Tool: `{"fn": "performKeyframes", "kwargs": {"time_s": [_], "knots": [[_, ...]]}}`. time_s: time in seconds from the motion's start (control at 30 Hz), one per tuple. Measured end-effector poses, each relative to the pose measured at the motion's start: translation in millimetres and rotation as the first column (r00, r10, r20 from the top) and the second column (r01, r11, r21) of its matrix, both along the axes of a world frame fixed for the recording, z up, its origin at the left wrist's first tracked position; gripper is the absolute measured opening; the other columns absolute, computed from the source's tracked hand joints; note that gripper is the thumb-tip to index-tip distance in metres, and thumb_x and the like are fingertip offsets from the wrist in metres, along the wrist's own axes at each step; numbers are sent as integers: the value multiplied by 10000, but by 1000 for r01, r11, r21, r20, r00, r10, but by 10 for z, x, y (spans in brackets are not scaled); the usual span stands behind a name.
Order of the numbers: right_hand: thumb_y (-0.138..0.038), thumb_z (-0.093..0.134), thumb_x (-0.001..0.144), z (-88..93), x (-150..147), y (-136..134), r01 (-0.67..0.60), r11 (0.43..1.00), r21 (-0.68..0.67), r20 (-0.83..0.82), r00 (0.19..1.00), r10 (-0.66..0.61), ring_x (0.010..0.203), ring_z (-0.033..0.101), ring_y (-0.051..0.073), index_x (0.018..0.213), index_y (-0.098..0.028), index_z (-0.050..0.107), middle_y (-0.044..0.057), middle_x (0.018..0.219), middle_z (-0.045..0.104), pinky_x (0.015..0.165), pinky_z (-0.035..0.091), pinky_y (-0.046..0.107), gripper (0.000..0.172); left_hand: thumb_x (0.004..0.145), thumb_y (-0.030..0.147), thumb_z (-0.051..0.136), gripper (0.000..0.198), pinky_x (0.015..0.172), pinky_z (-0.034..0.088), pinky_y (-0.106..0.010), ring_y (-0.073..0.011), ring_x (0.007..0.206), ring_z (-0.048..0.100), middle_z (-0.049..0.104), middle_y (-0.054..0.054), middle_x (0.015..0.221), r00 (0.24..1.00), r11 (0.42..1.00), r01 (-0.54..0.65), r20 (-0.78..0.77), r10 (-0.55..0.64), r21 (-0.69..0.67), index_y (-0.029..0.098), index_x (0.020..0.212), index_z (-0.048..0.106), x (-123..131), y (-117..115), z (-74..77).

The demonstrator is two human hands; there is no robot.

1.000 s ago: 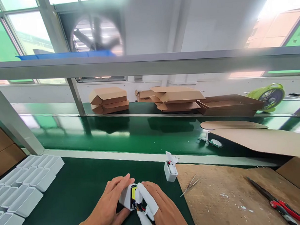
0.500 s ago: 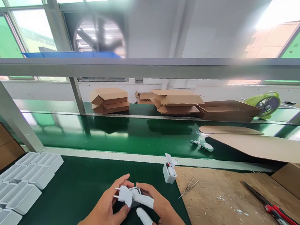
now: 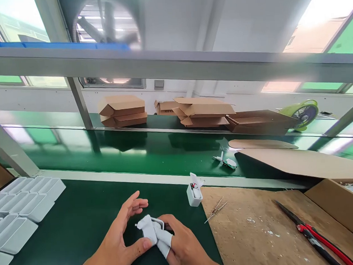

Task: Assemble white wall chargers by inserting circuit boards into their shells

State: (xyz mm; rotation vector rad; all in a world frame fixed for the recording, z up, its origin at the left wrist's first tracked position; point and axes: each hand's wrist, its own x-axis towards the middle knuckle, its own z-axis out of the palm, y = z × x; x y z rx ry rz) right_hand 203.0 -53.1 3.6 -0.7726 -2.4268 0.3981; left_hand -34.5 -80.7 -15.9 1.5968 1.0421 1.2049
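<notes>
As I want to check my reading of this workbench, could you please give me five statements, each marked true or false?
1. The right hand holds a white part. True.
2. The red-handled tool lies among the white trays. False: the red-handled tool lies on the brown board.
3. The small white box stands open. True.
4. The green fan is left of all the cardboard boxes. False: the green fan is right of the stacked ones.
5. The right hand wears white finger covers. True.
</notes>
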Motion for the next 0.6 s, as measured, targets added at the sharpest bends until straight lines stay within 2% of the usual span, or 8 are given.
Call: {"fn": "performKeyframes", "kwargs": {"time_s": [0.1, 0.27, 0.37, 0.4, 0.47, 0.53, 0.6], "knots": [[-9, 526, 710, 0, -15, -6, -9, 1000, -16, 18, 1000, 9, 920, 734, 268, 1076, -161, 697, 159, 1164, 702, 782, 651, 375, 432, 948, 650, 718, 884, 1251, 365, -601, -357, 1482, 471, 473, -74, 1604, 998, 999, -20, -62, 23, 41, 459, 1628, 187, -5, -17, -27], [-30, 503, 833, 72, -12, -27, 54, 995, -79, -95, 994, -61, 958, 725, 227, 1178, -209, 667, 136, 1207, 683, 829, 628, 335, 422, 882, 762, 708, 1013, 1232, 403, -646, -402, 1482, 478, 427, -116, 1649, 986, 995, -46, -153, 60, 94, 429, 1654, 143, -51, -45, -36], [-2, 523, 755, 53, -2, -31, 51, 996, -76, 12, 999, -50, 906, 714, 232, 1097, -199, 690, 130, 1199, 688, 761, 622, 340, 428, 840, 805, 711, 1048, 1213, 451, -614, -418, 1484, 474, 413, -145, 1647, 964, 973, -28, -250, 86, 229, 383, 1656, 208, -45, -44, 3], [4, 528, 731, 34, 1, -30, 41, 997, -66, 50, 998, -37, 896, 712, 239, 1077, -188, 697, 134, 1199, 691, 742, 621, 348, 430, 862, 778, 713, 982, 1202, 477, -576, -406, 1480, 483, 415, -140, 1641, 951, 962, -12, -296, 95, 271, 380, 1641, 267, -38, -41, 13], [3, 527, 758, -6, 3, -29, 42, 997, -64, 62, 997, -38, 953, 715, 259, 1122, -161, 695, 150, 1229, 691, 782, 630, 372, 433, 981, 597, 696, 702, 1177, 519, -475, -342, 1444, 536, 474, -111, 1583, 922, 945, 24, -372, 106, 328, 385, 1579, 394, -25, -27, 26], [-17, 503, 848, -31, 3, -28, 36, 998, -50, 41, 999, -34, 1024, 713, 267, 1234, -132, 656, 169, 1267, 682, 842, 636, 389, 431, 1055, 349, 635, 449, 1104, 567, -368, -253, 1322, 631, 566, -80, 1452, 920, 937, 25, -376, 115, 348, 372, 1479, 489, -19, -9, 30], [-42, 478, 918, -34, -1, -28, 22, 1000, -21, 55, 998, -21, 1045, 708, 264, 1317, -112, 608, 176, 1279, 677, 870, 635, 392, 426, 1050, 217, 599, 335, 1011, 600, -305, -198, 1171, 685, 620, -58, 1309, 935, 942, 3, -335, 117, 336, 338, 1357, 541, -17, 11, 34]]}}
